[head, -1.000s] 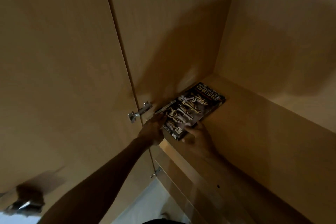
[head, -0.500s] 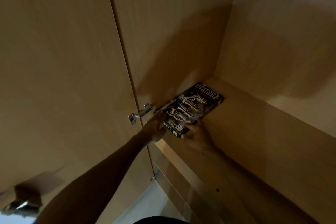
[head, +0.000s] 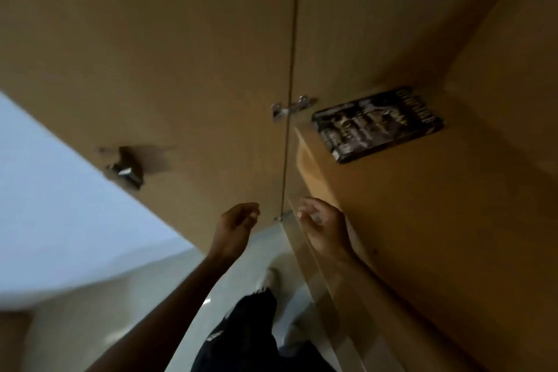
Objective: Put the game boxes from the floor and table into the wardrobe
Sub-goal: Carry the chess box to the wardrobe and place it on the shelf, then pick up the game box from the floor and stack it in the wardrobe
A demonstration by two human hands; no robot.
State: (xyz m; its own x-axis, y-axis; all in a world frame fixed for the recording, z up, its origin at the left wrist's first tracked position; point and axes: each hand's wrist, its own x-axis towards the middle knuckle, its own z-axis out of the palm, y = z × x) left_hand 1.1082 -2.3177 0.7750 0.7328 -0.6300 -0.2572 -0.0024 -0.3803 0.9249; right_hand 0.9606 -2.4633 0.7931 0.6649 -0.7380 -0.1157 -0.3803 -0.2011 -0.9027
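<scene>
A black chess game box [head: 377,124] lies flat on the wooden wardrobe shelf [head: 422,205], near its left front corner, with nothing touching it. My left hand [head: 237,225] hangs in the air below the box, in front of the open wardrobe door [head: 181,69], fingers loosely curled and holding nothing. My right hand [head: 321,225] is beside it at the shelf's front edge, fingers also loosely curled and empty. Both hands are well apart from the box.
A metal hinge [head: 291,107] joins the door to the wardrobe side just left of the box. A dark handle [head: 126,169] sits on the door. Below are the pale floor [head: 90,311] and my dark trouser leg [head: 250,332].
Both hands have let go of the chess box and pulled back down and away from the shelf. The box stays on the shelf. The view has tilted down and swung left.
</scene>
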